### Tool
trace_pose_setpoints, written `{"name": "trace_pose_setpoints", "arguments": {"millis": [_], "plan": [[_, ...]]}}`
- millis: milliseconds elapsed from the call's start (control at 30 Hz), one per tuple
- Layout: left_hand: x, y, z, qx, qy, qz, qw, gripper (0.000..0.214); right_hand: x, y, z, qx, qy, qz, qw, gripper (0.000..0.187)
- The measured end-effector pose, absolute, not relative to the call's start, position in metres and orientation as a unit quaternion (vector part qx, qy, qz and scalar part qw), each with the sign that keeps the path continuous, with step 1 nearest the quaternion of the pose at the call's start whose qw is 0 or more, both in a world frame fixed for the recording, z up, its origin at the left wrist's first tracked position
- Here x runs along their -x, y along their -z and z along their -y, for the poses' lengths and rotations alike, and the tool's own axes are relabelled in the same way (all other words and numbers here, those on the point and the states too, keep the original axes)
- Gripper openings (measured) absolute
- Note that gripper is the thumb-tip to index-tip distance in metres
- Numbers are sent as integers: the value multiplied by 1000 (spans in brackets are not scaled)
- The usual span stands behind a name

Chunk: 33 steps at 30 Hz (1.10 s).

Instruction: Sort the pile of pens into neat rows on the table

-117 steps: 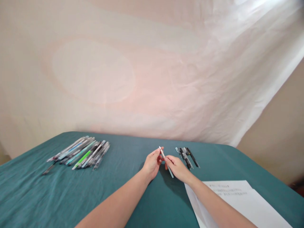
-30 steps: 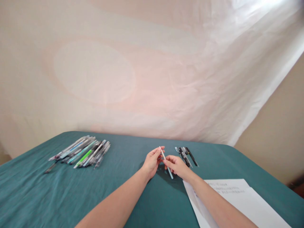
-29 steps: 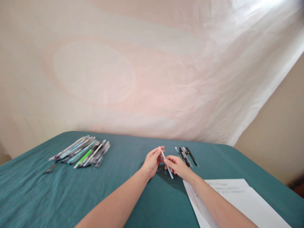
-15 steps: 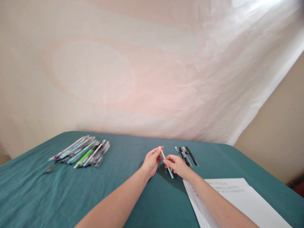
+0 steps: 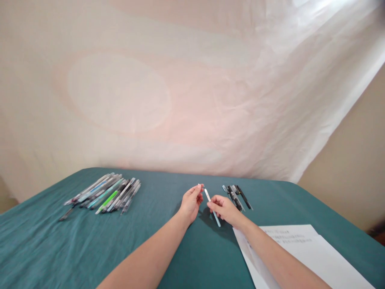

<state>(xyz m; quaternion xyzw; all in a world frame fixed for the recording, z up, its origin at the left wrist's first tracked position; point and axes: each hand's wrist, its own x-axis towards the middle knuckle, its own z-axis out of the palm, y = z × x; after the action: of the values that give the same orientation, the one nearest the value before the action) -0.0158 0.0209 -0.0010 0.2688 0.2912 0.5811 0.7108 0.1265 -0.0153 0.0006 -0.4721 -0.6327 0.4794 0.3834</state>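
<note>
In front of me a slim pen, white at the upper end and pale blue at the lower, slants above the cloth. My right hand grips it around the middle between thumb and fingers. Just left of the pen's upper tip is my left hand, its thumb and forefinger pinched together. Something small and pale shows at those fingertips, too small to name. A narrow gap separates the left fingertips from the pen's tip.
A pile of many pens, one bright green, lies at the left on the green tablecloth. Several mostly black pens lie beyond my right hand. White paper sheets with blurred writing sit under my right forearm.
My left fingertips have drawn slightly up and left, off the pen's upper end. The right hand keeps its hold on the pen, nearly still.
</note>
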Motion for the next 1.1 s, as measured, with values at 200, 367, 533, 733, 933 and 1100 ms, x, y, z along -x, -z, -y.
{"name": "trace_pose_setpoints", "arguments": {"millis": [200, 367, 533, 733, 933, 1100], "plan": [[12, 0, -15, -344, -556, -282, 702, 30, -128, 1, 14, 467, -484, 632, 386, 36], [13, -2, -18, -330, -584, -306, 676, 32, -127, -1, 15, 468, -474, 644, 376, 34], [31, -9, -37, -281, -650, -301, 638, 31, -126, -2, 16, 473, -440, 682, 343, 29], [72, -18, -68, -147, -730, -339, 575, 19, -128, -2, 16, 486, -379, 737, 276, 26], [65, -11, -64, -118, -708, -362, 595, 19, -146, -12, 8, 618, -111, 747, 217, 24], [35, -11, -44, -165, -660, -335, 652, 17, -167, -14, 0, 705, 0, 686, 181, 23]]}}
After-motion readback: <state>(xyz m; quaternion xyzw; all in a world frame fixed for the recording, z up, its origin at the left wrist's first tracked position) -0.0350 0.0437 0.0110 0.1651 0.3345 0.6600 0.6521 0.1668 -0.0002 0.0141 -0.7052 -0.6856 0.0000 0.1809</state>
